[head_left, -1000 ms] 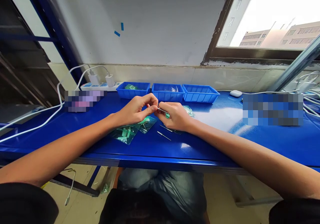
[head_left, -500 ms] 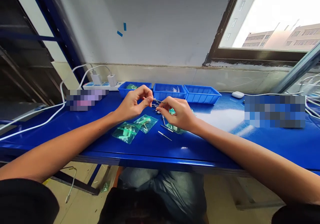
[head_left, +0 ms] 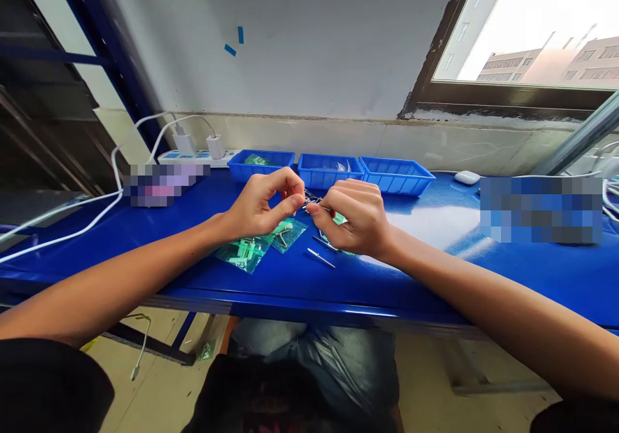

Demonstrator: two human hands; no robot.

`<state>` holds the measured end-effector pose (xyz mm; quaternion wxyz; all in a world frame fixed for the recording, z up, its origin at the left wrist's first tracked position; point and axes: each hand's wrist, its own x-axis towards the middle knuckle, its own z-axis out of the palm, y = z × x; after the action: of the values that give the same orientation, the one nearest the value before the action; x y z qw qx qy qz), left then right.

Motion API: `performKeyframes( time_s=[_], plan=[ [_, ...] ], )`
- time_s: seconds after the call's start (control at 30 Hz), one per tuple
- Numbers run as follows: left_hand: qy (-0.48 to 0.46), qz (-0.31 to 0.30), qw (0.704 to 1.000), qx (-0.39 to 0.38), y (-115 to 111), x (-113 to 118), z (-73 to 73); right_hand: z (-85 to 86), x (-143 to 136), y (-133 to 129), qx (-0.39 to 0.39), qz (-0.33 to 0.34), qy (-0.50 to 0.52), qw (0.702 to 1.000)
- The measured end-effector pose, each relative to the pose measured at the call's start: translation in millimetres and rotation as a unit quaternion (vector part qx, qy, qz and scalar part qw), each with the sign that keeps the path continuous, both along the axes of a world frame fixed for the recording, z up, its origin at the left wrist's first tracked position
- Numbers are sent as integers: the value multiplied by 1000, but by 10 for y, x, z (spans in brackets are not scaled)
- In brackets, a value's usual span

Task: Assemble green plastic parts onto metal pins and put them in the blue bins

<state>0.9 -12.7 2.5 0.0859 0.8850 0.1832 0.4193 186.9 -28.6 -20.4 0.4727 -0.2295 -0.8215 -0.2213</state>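
Metal pin (head_left: 324, 209), thin, pinched in right hand (head_left: 356, 219); left hand (head_left: 264, 204) pinched, contents unclear.

On the deep-blue tabletop (head_left: 271, 286) are silver metal pins (head_left: 321, 257), green plastic bags (head_left: 246, 252) and mid-blue trays (head_left: 399, 184), while the grey wall (head_left: 329, 46) behind it carries two brighter-blue strips (head_left: 240, 35).

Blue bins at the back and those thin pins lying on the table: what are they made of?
The blue bins look like moulded plastic with a slight sheen, judging by their ribbed walls and even colour. The pins look like smooth bare metal, silvery and shiny; which metal, I can't tell.
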Motion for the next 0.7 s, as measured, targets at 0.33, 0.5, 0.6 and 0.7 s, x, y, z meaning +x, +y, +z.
performKeyframes(
  time_s=[0.33, 0.5, 0.6, 0.7],
  plan=[
    [-4, -1, 999, 46, -22, 1, -4, 61, 22, -47, 26, 1, -35, 999],
    [1, 18, 999, 44, -34, -13, -12, 81, 38, -64, 7, -12, -56, 998],
    [2, 23, 999, 39, -37, -15, -15, 87, 40, -62, 13, -6, -56, 998],
    [3, 18, 999, 43, -39, -10, -11, 84, 41, -53, 21, -12, -55, 998]
  ],
)
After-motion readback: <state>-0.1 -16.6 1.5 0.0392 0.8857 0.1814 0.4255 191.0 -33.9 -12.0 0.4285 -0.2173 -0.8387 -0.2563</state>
